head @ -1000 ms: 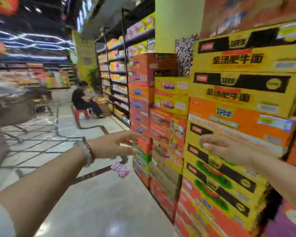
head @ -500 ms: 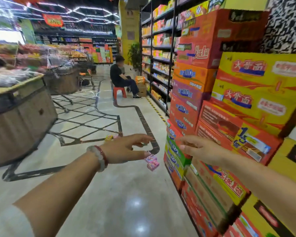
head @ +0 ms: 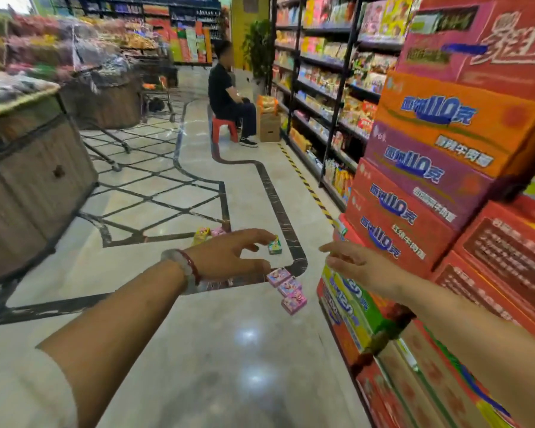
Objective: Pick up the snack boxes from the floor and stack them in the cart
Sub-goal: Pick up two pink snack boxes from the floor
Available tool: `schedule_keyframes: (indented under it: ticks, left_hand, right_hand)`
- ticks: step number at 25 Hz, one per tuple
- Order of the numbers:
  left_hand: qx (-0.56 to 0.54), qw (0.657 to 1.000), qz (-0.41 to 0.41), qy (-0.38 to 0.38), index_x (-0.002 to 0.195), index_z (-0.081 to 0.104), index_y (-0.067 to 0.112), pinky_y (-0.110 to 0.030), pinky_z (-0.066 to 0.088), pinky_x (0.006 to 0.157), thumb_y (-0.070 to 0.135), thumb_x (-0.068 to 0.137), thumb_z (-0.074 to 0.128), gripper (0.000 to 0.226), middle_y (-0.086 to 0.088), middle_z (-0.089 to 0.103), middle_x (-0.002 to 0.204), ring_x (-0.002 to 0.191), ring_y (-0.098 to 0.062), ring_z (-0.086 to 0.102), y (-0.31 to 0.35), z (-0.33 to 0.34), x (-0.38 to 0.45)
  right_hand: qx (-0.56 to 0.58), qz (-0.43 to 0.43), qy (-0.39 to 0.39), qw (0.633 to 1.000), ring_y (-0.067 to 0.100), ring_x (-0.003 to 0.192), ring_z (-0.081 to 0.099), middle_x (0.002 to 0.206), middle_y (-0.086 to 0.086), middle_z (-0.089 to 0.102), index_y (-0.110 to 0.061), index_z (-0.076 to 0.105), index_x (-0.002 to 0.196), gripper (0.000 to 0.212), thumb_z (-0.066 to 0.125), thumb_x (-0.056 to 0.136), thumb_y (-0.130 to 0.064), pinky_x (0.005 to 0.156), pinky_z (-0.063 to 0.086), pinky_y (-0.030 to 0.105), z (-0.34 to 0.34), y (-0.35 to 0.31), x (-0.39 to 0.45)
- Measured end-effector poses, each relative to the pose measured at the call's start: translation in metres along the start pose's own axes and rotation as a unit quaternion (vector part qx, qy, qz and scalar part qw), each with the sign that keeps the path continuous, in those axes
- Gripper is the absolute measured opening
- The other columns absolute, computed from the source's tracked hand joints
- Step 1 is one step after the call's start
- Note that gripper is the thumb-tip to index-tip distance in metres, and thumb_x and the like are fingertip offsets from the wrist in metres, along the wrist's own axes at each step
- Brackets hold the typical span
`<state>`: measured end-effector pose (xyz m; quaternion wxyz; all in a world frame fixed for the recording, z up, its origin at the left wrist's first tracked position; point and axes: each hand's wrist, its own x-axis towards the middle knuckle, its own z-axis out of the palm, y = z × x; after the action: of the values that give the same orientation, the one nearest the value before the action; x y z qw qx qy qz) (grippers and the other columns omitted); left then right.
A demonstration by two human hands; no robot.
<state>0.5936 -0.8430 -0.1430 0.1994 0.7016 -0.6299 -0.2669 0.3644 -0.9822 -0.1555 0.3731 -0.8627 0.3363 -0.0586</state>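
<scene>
Reaching toward snack boxes on floor: left hand (head: 229,254) and right hand (head: 357,264) both spread wide, holding nothing. Pink boxes (head: 288,288) lie in row below and between fingers; green box (head: 275,245) just past left fingertips. Crouch first, pinch nearest pink box by long sides. Cart not seen.

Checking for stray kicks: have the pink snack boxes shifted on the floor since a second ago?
No. The pink snack boxes lie at the same bend of the dark floor inlay; only the camera turned.
</scene>
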Motion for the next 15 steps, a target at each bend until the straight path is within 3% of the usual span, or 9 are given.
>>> schedule_keyframes:
  ticks: [6, 10, 12, 15]
  left_hand:
    - [-0.011, 0.999, 0.006, -0.048, 0.138, 0.038, 0.028, -0.015, 0.034, 0.091, 0.032, 0.091, 0.057, 0.051, 0.011, 0.041, 0.14, 0.111, 0.0, 0.043, -0.072, -0.024, 0.149]
    - [-0.035, 0.996, 0.002, -0.086, 0.136, 0.04, 0.029, -0.015, 0.036, 0.091, 0.03, 0.09, 0.058, 0.049, 0.012, 0.046, 0.127, 0.114, -0.004, 0.047, -0.127, -0.024, 0.254]
    - [-0.055, 0.993, -0.011, -0.103, 0.135, 0.04, 0.03, -0.016, 0.037, 0.092, 0.03, 0.09, 0.058, 0.048, 0.014, 0.045, 0.124, 0.113, -0.003, 0.047, -0.155, -0.021, 0.308]
    - [-0.077, 0.989, -0.03, -0.121, 0.134, 0.043, 0.028, -0.025, 0.039, 0.101, 0.029, 0.09, 0.058, 0.046, 0.009, 0.046, 0.132, 0.117, -0.008, 0.048, -0.197, -0.02, 0.375]
  right_hand:
    - [-0.014, 0.044, 0.004, 0.999, 0.016, 0.108, 0.055, 0.119, -0.005, 0.056, -0.028, 0.05, 0.133, 0.037, 0.047, 0.097, -0.036, 0.089, 0.046, 0.029, -0.004, 0.043, 0.137]
    - [0.029, 0.099, -0.012, 0.995, 0.014, 0.1, 0.053, 0.105, -0.01, 0.051, -0.024, 0.051, 0.132, 0.035, 0.048, 0.098, -0.031, 0.085, 0.045, 0.024, -0.002, 0.09, 0.231]
    - [0.017, 0.113, -0.018, 0.993, 0.011, 0.098, 0.05, 0.112, -0.007, 0.052, -0.024, 0.05, 0.134, 0.036, 0.047, 0.098, -0.032, 0.077, 0.042, 0.017, -0.002, 0.119, 0.284]
    - [0.023, 0.16, -0.025, 0.986, 0.01, 0.1, 0.05, 0.125, -0.001, 0.051, -0.026, 0.048, 0.135, 0.038, 0.046, 0.098, -0.036, 0.081, 0.038, 0.02, 0.007, 0.158, 0.35]
